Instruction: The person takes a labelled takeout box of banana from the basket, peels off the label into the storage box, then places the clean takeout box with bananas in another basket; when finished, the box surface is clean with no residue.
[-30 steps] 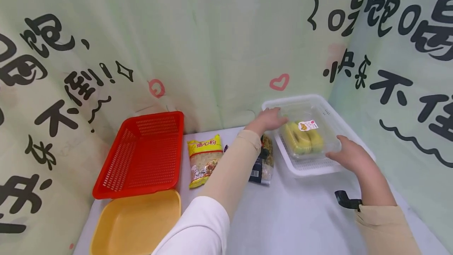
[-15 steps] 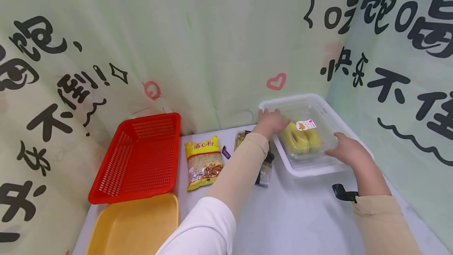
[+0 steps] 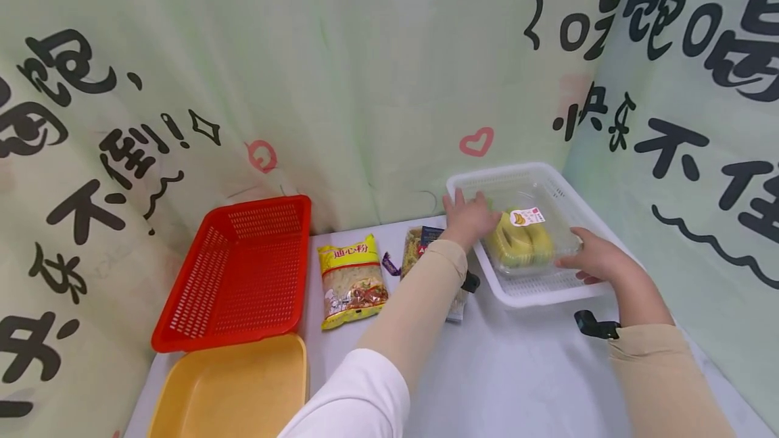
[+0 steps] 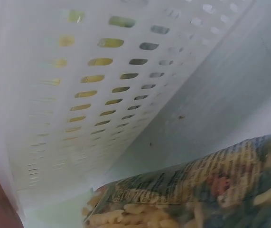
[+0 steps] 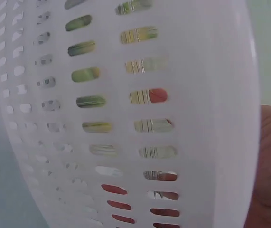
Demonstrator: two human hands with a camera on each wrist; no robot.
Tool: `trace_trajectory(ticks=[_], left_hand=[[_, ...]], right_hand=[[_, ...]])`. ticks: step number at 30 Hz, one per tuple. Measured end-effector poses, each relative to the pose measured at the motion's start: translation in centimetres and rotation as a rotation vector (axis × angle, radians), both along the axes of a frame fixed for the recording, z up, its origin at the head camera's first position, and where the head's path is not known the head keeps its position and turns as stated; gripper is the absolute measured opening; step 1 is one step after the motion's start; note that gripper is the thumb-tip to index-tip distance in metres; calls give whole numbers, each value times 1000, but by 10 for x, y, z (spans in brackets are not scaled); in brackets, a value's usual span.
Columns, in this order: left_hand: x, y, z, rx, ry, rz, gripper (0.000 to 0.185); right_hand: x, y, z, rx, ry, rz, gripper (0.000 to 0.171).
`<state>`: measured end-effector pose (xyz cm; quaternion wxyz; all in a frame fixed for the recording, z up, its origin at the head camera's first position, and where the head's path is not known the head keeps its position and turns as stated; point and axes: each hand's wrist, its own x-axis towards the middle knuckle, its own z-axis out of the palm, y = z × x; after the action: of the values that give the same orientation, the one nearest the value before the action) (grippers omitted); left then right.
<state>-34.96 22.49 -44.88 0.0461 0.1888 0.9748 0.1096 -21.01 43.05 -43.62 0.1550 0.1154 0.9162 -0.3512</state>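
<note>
A clear plastic box [image 3: 525, 235] of yellow bananas with a small label lies in the white slotted basket [image 3: 529, 293] at the back right. My left hand [image 3: 468, 216] holds the box's left edge, fingers over its far corner. The near right corner is held by my right hand [image 3: 592, 259], thumb on top, by the basket's rim. In the left wrist view the basket's wall [image 4: 102, 95] fills the frame above a bag of pasta [image 4: 197, 190]. Only the basket's outer wall [image 5: 126, 118] shows in the right wrist view, with the fruit glimpsed through its slots.
A yellow bag of macaroni [image 3: 351, 281] and a darker pasta bag [image 3: 420, 247], partly under my left forearm, lie mid-table. A red slotted basket [image 3: 237, 272] stands at the left with a yellow tray [image 3: 234, 387] in front of it. Printed cloth walls enclose the table.
The clear box has sunk from just above the white basket down into it, both hands following. The left hand has shifted slightly toward the basket's left rim.
</note>
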Motion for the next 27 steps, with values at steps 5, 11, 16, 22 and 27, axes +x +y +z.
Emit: trace_trajectory(ticks=[5,11,16,22,27], left_hand=[[4,2,0,-8,17,-36,61],[3,2,-1,-46,44,-80,52],[4,2,0,-67,59,-121,53],[6,0,-1,-48,52,-167,55],[4,-3,-3,15,54,-180,56]], right_hand=[[1,4,-1,-5,-2,-10,105],[0,5,-1,1,37,12,106],[-3,6,-5,-44,73,27,104],[-1,9,-7,-126,73,33,105],[1,10,-5,-188,89,9,108]])
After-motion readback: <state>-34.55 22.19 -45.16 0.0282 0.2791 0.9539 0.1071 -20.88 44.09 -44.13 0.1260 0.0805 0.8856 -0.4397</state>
